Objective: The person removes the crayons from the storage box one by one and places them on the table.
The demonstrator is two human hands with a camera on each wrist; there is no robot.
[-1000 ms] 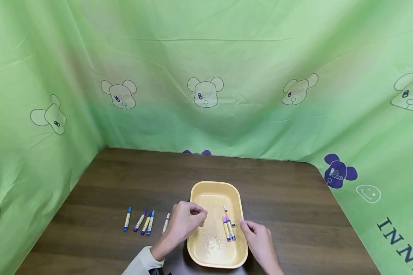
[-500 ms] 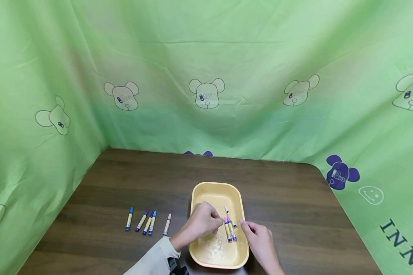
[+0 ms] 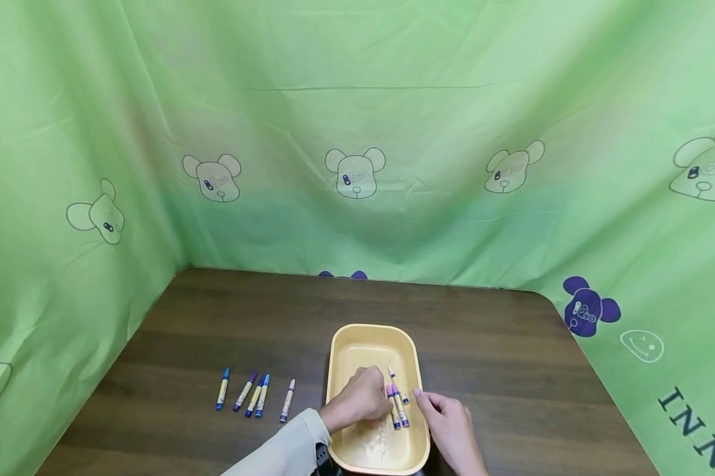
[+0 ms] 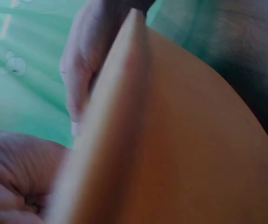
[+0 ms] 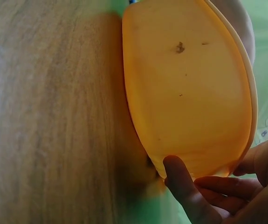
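While four markers [image 3: 252, 396] lie left of the tray [image 3: 372, 337], left hand [image 3: 360, 398] fingers curl over its markers [image 3: 396, 404].

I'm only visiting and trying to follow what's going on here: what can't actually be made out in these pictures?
- Head view: whether the left hand grips a marker inside the yellow plastic tray; its own knuckles hide the fingertips.
- Head view: print on the four markers on the dark wooden table; too small.
- Left wrist view: the tray's contents; its blurred wall fills the frame.
- Right wrist view: the right hand is cut off by the edge; only the tray's outside shows.
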